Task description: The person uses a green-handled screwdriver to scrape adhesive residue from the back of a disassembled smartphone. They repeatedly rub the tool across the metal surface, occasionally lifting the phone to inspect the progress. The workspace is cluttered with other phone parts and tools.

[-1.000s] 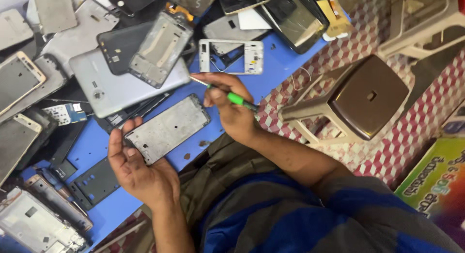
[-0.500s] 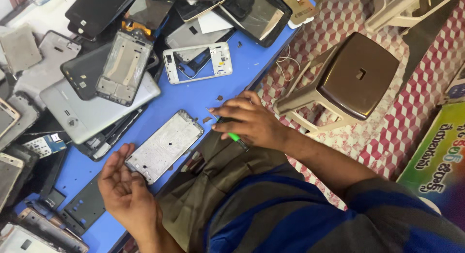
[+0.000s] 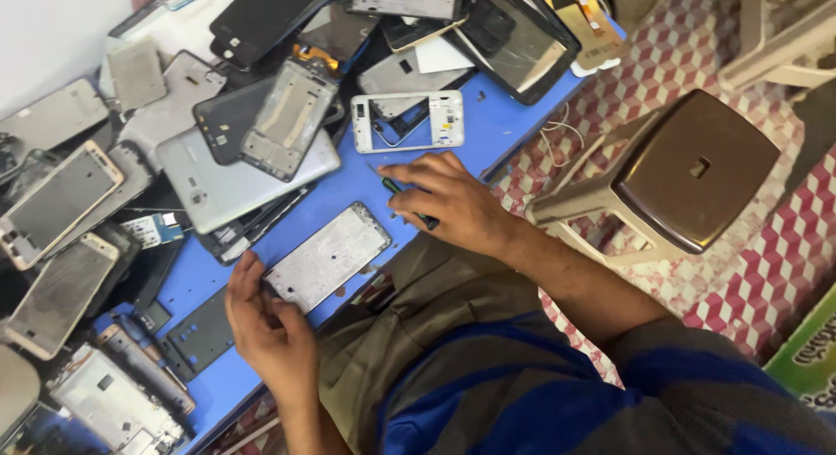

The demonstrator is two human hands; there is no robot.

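Resting on the blue table [image 3: 501, 124], the silver phone frame [image 3: 328, 256] lay tilted, face up, near the table's front edge, and the left hand [image 3: 266, 326] met it at its lower left end, thumb and fingers spread loosely along that end rather than clamped around it. The right hand [image 3: 448, 202] lay palm down just to the right of the frame, its fingers curled over a thin green-handled screwdriver [image 3: 407, 201], whose shaft ran under the fingers (only a short green and dark stretch showed, so how firmly it was pinched I could not tell). The two hands were apart, with the frame between them. Above the right hand lay a white phone frame [image 3: 407, 121] with an open middle, flat on the table and clear of the fingers. To the left of it sat a grey tablet back [image 3: 228, 187], and on top of that a smaller metal chassis [image 3: 288, 120], tilted. Farther left, several more phone screens and shells [image 3: 57, 202] were heaped against each other, and dark back covers [image 3: 261, 15] lay at the far edge. A dark flat plate [image 3: 198, 337] lay on the table just beside the left hand. Off the table to the right stood a brown plastic stool [image 3: 692, 172] on a red and white patterned floor [image 3: 784, 255].
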